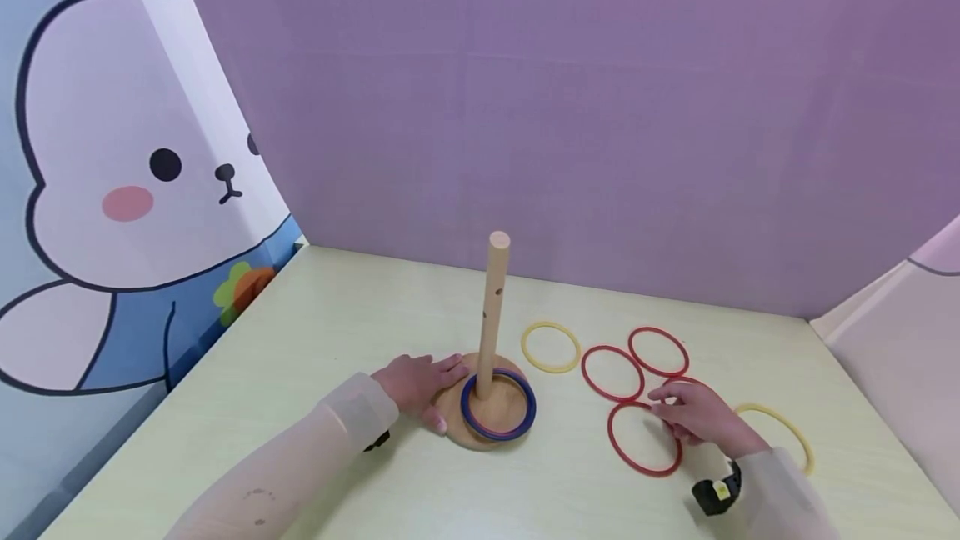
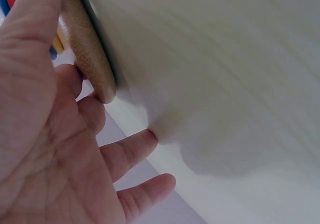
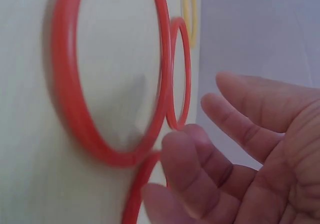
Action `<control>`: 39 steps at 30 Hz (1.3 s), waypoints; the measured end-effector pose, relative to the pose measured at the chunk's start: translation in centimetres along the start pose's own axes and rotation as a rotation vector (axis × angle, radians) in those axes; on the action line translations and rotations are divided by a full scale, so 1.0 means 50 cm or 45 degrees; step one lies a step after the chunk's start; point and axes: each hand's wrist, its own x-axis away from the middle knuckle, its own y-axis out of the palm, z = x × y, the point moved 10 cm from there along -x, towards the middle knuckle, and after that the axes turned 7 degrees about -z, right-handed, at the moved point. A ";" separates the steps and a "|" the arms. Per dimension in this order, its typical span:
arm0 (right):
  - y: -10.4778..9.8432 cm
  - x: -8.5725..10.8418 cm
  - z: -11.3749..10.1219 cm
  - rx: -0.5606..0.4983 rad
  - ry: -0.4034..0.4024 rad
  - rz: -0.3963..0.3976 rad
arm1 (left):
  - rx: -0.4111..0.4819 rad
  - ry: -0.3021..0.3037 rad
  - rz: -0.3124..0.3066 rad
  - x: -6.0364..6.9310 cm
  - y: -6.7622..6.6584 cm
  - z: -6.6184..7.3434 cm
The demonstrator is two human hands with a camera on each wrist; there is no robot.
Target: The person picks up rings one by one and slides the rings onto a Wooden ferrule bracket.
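A round wooden stand [image 1: 471,438] with an upright peg [image 1: 492,307] is on the table. Several rings are stacked round the peg, a blue ring [image 1: 531,417] on top; red and yellow edges show beneath in the left wrist view. My left hand [image 1: 417,386] grips the base's left edge between thumb and first fingers, its other two fingers spread. My right hand [image 1: 699,413] hovers with loosely bent fingers above a red ring [image 1: 626,458], holding nothing. Another red ring [image 1: 688,379] is partly hidden behind it.
Two more red rings, the left one [image 1: 585,365] and the far one [image 1: 632,342], lie on the table [image 1: 360,298]. A yellow ring [image 1: 551,370] is beside the stand; another yellow ring [image 1: 802,440] is partly behind my right arm. A purple cloth [image 1: 570,123] hangs behind.
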 end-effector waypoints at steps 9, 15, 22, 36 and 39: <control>-0.024 0.021 -0.011 0.089 0.028 -0.058 | 0.021 0.015 -0.001 0.006 -0.010 -0.004; -0.033 0.010 -0.012 0.261 0.075 0.048 | 0.035 0.020 0.002 0.008 -0.010 -0.004; -0.026 -0.001 -0.024 0.381 0.000 0.063 | 0.041 0.006 0.004 0.013 -0.012 -0.005; -0.019 -0.003 -0.036 0.445 -0.024 0.096 | -0.005 0.010 0.001 0.011 -0.013 -0.002; -0.017 -0.003 -0.041 0.448 -0.043 0.099 | -0.005 0.010 -0.002 0.009 -0.012 -0.003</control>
